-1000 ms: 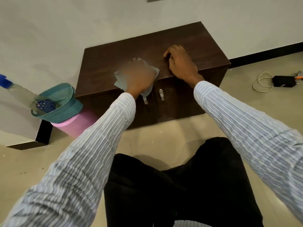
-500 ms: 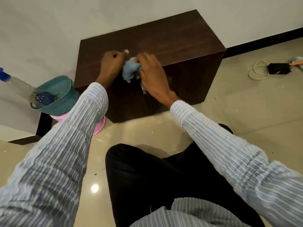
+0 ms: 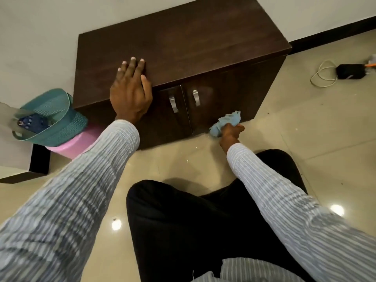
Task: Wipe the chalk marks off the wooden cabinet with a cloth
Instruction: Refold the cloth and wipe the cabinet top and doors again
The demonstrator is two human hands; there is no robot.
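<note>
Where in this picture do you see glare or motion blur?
Head view: two bright lamp reflections glare on the glossy floor; the left sleeve is streaked by motion blur, while the left hand on the cabinet and the cloth look fairly sharp.

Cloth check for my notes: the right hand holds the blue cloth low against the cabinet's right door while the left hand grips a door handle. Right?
Not quite. In the head view the left hand rests flat on the cabinet top, not on a handle. The right hand does hold the blue cloth low at the right door.

One cabinet point(image 3: 183, 37) with two doors and two handles point(image 3: 173, 104) is seen; one cloth point(image 3: 225, 123), two hands point(image 3: 130, 92), one basket point(image 3: 59, 119).
</note>
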